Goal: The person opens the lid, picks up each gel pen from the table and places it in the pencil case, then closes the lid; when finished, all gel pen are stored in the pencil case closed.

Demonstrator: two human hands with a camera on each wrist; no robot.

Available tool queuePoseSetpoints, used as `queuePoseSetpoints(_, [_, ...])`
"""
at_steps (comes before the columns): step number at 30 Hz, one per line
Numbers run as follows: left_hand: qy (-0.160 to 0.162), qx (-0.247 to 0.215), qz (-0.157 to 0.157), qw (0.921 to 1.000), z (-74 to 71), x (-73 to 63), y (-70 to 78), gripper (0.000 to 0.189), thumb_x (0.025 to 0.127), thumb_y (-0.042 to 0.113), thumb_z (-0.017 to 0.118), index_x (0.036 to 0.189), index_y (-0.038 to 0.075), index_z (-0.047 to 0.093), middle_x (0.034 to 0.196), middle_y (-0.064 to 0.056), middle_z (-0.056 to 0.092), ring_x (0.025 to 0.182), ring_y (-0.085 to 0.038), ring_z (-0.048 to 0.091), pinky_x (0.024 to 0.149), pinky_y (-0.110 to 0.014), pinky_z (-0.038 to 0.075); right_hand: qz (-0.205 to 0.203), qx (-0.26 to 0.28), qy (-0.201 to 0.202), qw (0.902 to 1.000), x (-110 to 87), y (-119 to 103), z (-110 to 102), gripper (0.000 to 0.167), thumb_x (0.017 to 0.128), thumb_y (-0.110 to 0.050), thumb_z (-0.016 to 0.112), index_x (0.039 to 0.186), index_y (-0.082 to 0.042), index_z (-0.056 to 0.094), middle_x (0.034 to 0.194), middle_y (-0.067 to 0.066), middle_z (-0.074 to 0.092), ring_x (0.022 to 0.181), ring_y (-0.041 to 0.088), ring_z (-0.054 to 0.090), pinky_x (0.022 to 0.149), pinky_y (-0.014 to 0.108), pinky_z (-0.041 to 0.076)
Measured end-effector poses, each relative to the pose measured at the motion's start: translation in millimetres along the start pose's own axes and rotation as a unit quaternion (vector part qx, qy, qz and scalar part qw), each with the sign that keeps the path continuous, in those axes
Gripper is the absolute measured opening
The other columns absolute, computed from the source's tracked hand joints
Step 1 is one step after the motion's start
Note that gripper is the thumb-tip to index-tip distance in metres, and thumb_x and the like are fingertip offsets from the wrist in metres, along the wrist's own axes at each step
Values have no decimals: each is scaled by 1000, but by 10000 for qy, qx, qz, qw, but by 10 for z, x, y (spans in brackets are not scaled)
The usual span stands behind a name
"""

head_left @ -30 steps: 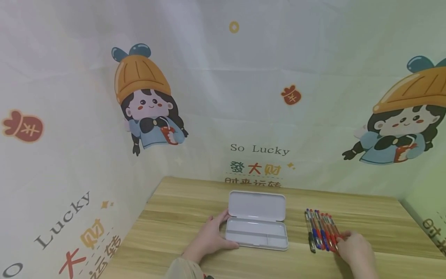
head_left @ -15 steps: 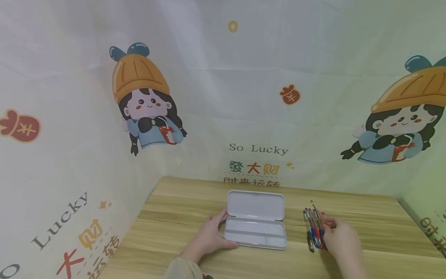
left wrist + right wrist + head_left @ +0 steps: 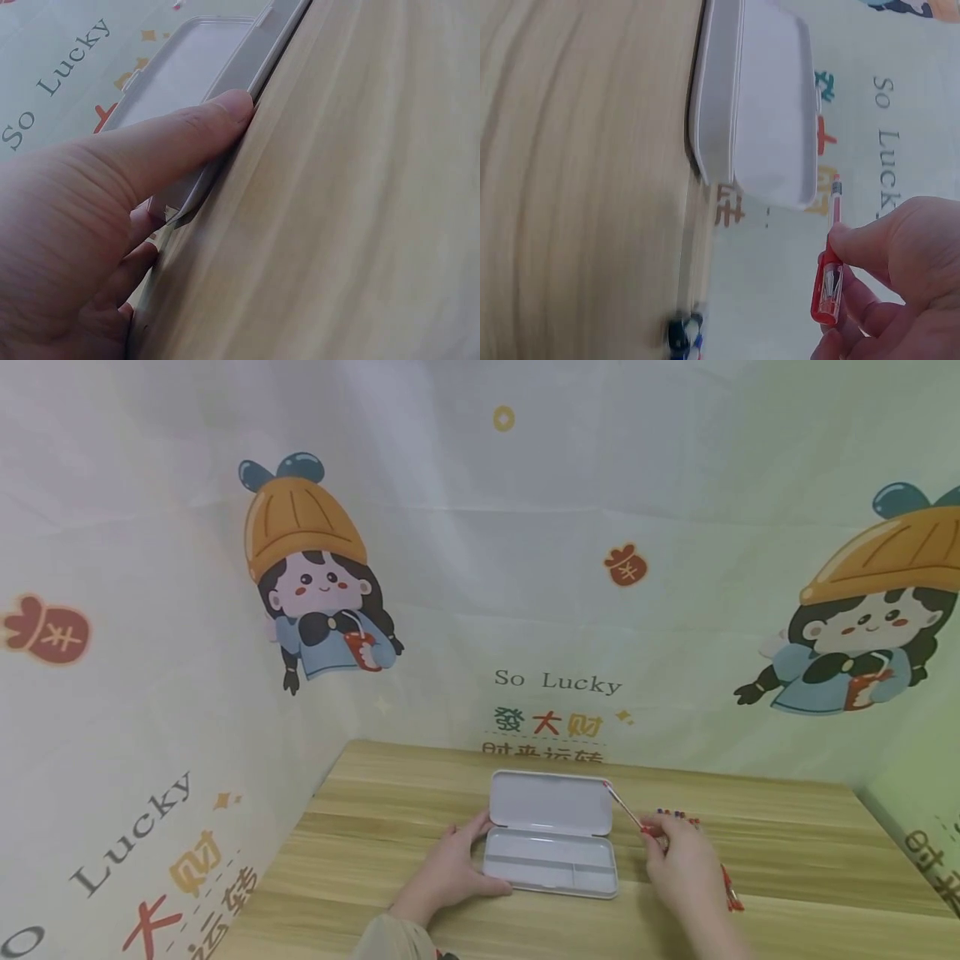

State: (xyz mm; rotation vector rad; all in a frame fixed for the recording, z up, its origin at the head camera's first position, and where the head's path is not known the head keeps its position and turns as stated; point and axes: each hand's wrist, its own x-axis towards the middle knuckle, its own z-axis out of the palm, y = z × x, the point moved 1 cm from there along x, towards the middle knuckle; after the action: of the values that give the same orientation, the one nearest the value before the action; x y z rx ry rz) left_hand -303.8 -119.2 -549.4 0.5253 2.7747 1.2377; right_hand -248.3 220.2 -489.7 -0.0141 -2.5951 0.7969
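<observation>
A white pencil case (image 3: 517,843) lies on the table with its lid (image 3: 551,802) raised; compartments divide its bare tray. My left hand (image 3: 453,868) holds the left end of the case, thumb (image 3: 225,112) along the front edge and fingers round the side and back. Right of the case, my right hand (image 3: 686,864) pinches a red gel pen (image 3: 626,806) between thumb and fingers. The pen (image 3: 829,289) slants up to the left, its far end overlapping the lid's right corner in the head view. Its red cap is towards the palm.
Several more pens (image 3: 732,897) lie on the table right of the case, mostly hidden behind my right hand; black and blue pen ends (image 3: 679,337) show in the right wrist view. A printed cloth (image 3: 450,568) hangs behind the wooden table (image 3: 375,810).
My right hand has picked the red pen from the right side of the row and carried it left towards the case. The left hand and the case have stayed in place.
</observation>
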Motion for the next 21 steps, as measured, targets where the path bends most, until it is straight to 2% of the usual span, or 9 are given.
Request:
queuePoseSetpoints(2, [-3, -12, -8, 10000, -1, -1, 7, 129, 69, 47, 103, 173, 12, 35, 165, -5, 60, 161, -64, 29, 134, -80, 19, -149, 21, 16, 9999, -6, -61, 69, 20, 98, -8, 76, 117, -6, 81, 105, 12, 81, 93, 31, 71, 75, 42, 56])
queuePoseSetpoints(6, [-3, -15, -28, 10000, -1, -7, 20, 129, 68, 47, 104, 172, 12, 36, 165, -5, 60, 161, -64, 28, 134, -80, 19, -332, 40, -62, 9994, -23, -174, 225, 16, 96, -8, 79, 112, -10, 83, 108, 11, 81, 102, 36, 73, 87, 54, 61])
queuePoseSetpoints(10, [9, 29, -40, 10000, -6, -10, 21, 129, 68, 46, 104, 172, 12, 36, 165, -5, 60, 160, -64, 30, 134, -79, 20, -563, 97, -99, 9983, -34, -284, 380, 13, 94, -7, 82, 105, -13, 84, 109, 11, 83, 110, 41, 74, 99, 64, 60])
queuePoseSetpoints(16, [21, 81, -1, 10000, -13, -13, 27, 128, 69, 45, 104, 172, 10, 36, 164, -5, 61, 160, -63, 31, 135, -78, 21, -936, 153, -202, 9953, -14, -410, 582, 13, 90, -5, 84, 99, -15, 85, 106, 7, 83, 103, 35, 75, 96, 59, 61])
queuePoseSetpoints(21, [5, 92, -18, 10000, -21, -15, 30, 128, 69, 46, 104, 172, 11, 36, 164, -5, 61, 160, -64, 32, 134, -78, 22, -943, 236, -441, 9943, -1, -474, 702, 13, 89, -5, 85, 96, -16, 86, 102, 5, 82, 98, 30, 74, 93, 55, 61])
